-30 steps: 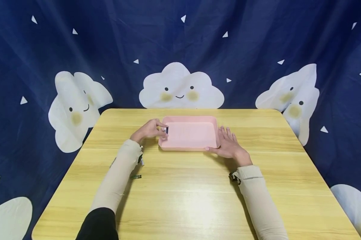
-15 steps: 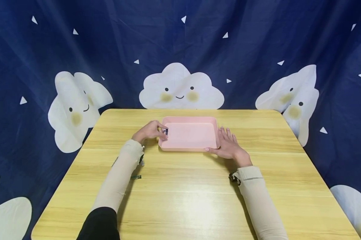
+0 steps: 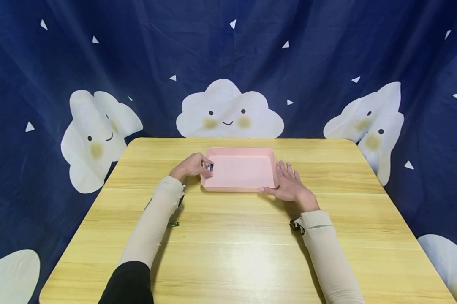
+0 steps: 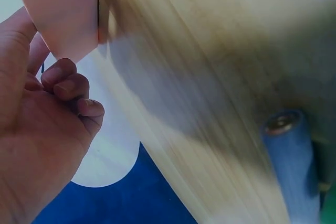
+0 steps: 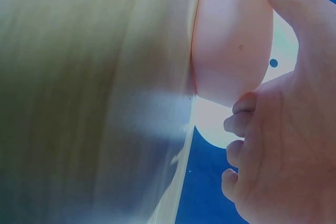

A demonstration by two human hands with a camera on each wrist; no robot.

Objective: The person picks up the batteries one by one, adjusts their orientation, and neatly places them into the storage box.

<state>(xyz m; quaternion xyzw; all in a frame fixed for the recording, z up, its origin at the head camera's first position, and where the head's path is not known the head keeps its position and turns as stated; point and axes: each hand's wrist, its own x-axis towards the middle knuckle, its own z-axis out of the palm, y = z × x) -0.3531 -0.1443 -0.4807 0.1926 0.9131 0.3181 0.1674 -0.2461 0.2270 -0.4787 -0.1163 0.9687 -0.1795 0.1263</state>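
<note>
Busy at a pink tray (image 3: 243,171) on the worktop (image 3: 247,257)

With left hand (image 3: 191,165), pinching a dark-and-silver thing (image 3: 210,167), too tiny to name, just inside the left end. With right hand (image 3: 288,186), touching the right end, thumb apart from fingers. By the left sleeve (image 3: 146,230), a green tube (image 3: 174,224).

Free access to the pink tray (image 3: 243,171) runs from above and across the desk (image 3: 251,240) between the sleeves (image 3: 329,253). The left hand (image 3: 192,165) obstructs its left side, the right hand (image 3: 288,183) its right; a green cylinder (image 3: 174,224) lies beside the left sleeve (image 3: 146,230).
</note>
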